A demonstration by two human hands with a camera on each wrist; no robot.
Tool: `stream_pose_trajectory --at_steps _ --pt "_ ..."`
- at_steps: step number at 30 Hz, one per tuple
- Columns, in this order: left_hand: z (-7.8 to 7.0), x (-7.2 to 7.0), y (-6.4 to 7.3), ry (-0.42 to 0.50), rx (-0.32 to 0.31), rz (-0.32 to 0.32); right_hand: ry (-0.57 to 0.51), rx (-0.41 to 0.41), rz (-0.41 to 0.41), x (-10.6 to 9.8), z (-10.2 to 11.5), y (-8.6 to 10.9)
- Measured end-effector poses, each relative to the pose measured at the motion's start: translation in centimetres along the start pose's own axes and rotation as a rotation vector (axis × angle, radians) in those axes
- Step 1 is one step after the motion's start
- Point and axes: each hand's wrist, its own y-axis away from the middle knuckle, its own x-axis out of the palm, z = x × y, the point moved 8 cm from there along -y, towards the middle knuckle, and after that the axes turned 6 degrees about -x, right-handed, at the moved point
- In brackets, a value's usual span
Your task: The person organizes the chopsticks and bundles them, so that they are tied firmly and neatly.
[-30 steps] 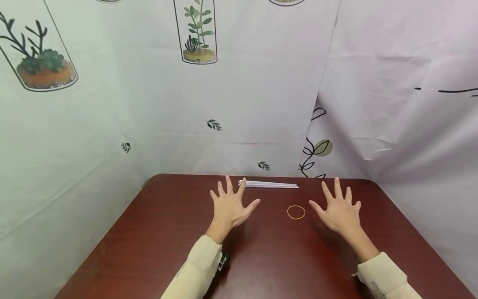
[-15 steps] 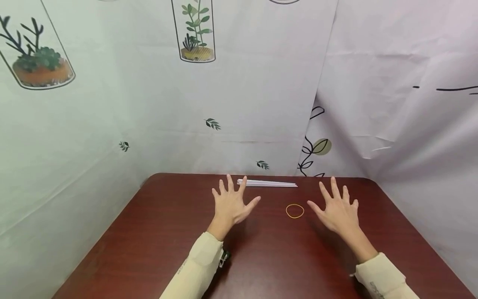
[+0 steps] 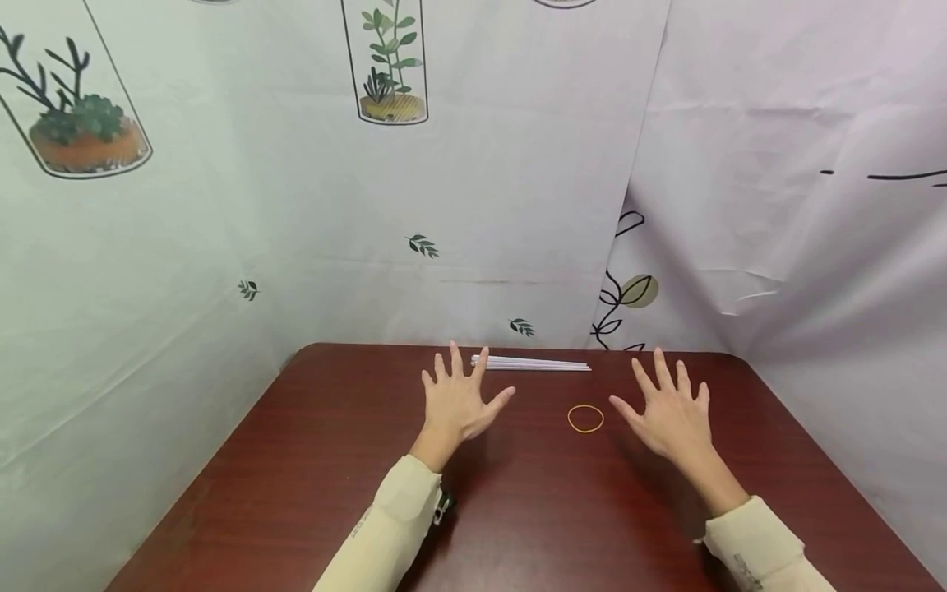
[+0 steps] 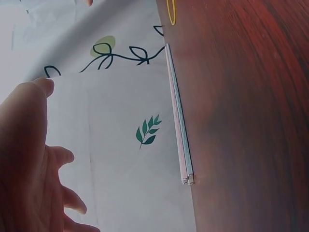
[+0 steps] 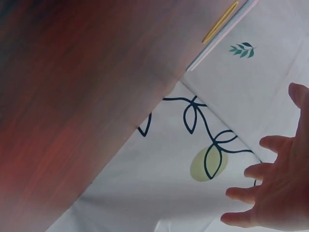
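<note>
Both hands are held above the table with fingers spread, and neither holds anything. My left hand [image 3: 453, 409] is to the left, its fingertips overlapping the left end of a bundle of slim pale sticks [image 3: 536, 364] in the head view. Those sticks, resembling chopsticks, show pink and bluish sides in the left wrist view [image 4: 179, 116]. A thin yellow rubber band [image 3: 570, 418] lies as a loose ring in front of them. To its right is my right hand [image 3: 675, 419], thumb pointing toward the band. The right wrist view shows the band [image 5: 219, 22] edge-on.
The dark red-brown wooden table [image 3: 547, 510] has rounded far corners. White fabric [image 3: 473, 181] printed with plants and leaves hangs behind it and along both sides. Pale sleeves [image 3: 392, 518] cover the forearms, with a small dark device under the left cuff.
The right hand has shifted very slightly left, and the head view has moved a little. Sticks and rubber band stay where they were.
</note>
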Motion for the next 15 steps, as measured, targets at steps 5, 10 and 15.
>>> stream_pose_trajectory --at_steps 5,10,15 --pt "0.0 0.5 -0.5 0.024 0.016 0.02 -0.023 0.004 -0.009 0.2 -0.2 -0.5" --pt "0.2 1.3 -1.6 0.095 0.039 0.111 -0.141 0.03 0.024 0.7 -0.8 -1.6" --pt "0.4 1.7 -2.9 0.206 0.06 0.132 -0.299 0.042 0.143 1.9 -0.6 -3.2"
